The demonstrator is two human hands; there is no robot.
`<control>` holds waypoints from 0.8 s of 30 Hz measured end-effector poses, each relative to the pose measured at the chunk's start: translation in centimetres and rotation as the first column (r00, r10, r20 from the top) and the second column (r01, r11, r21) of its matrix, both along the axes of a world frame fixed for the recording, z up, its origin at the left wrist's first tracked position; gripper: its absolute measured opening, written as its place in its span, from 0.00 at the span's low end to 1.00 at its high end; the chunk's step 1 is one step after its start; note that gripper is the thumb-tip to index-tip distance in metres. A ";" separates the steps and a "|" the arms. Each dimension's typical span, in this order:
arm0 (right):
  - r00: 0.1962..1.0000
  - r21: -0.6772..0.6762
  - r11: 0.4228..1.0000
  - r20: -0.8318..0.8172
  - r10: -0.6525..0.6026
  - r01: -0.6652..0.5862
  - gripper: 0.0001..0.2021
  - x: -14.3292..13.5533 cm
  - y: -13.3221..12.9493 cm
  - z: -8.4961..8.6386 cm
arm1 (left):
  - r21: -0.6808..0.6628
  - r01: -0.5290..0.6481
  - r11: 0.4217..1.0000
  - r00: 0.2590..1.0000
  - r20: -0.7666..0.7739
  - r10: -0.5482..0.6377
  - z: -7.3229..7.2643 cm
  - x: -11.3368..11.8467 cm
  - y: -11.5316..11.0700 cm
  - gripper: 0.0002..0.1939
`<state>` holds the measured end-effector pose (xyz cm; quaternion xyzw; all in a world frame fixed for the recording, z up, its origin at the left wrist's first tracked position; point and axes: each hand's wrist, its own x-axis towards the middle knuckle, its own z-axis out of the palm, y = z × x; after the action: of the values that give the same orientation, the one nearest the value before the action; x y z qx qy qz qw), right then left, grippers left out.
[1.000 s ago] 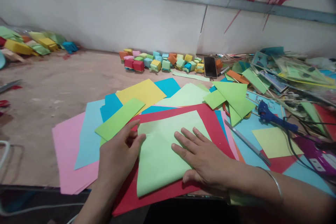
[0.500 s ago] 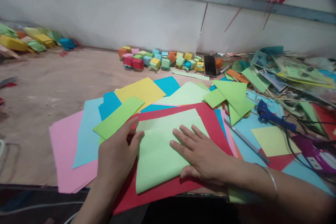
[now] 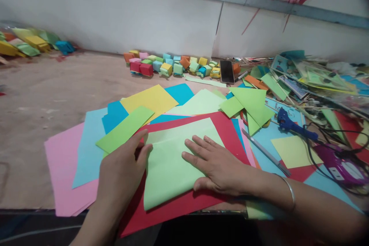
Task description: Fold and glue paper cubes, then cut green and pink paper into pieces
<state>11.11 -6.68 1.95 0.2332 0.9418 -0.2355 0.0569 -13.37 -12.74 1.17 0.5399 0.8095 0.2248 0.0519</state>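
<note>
A pale green sheet of paper [image 3: 170, 169], folded over with a rounded bend along its near side, lies on red paper [image 3: 230, 142]. My left hand [image 3: 123, 169] is at its left edge, thumb and forefinger closed on the edge near the upper left corner; the other fingers are mostly hidden. Flat on the folded sheet rests my right hand [image 3: 213, 165], fingers spread, pressing its right part. A bright green paper strip [image 3: 127, 128] lies just beyond my left hand. To the right of my right hand is a grey cutter-like tool [image 3: 265, 152].
Yellow paper [image 3: 150, 102], light blue paper [image 3: 89, 150] and pink paper [image 3: 66, 173] fan out around the red paper. Small paper blocks [image 3: 170, 67] and a phone [image 3: 227, 71] stand by the wall. A blue glue gun [image 3: 296, 125] with cables and a purple device [image 3: 343, 165] are at right.
The whole view has shifted slightly, so things appear a little further left. Both hands keep nearly the same place on the folded green paper.
</note>
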 end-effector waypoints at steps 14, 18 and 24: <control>1.000 0.063 0.998 -0.017 0.024 -0.023 0.41 0.1 0.2 -0.9 | 0.099 0.196 0.976 0.963 -0.210 -0.172 0.5 0.7 -1.0 0.22; 0.999 0.117 0.993 -0.020 0.034 -0.032 0.41 0.2 0.2 -1.6 | 0.125 0.548 0.827 0.819 -0.281 -0.500 0.0 3.0 -2.7 0.25; 0.995 0.197 0.980 -0.082 0.054 -0.037 0.43 0.2 0.1 -2.5 | -0.022 0.595 0.803 0.756 -0.325 -0.569 -2.8 5.2 -3.3 0.40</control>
<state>11.32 -6.59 -0.52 0.2054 0.9670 -0.1507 -0.0017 -8.21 -16.03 -1.67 0.7951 0.5889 0.1413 -0.0335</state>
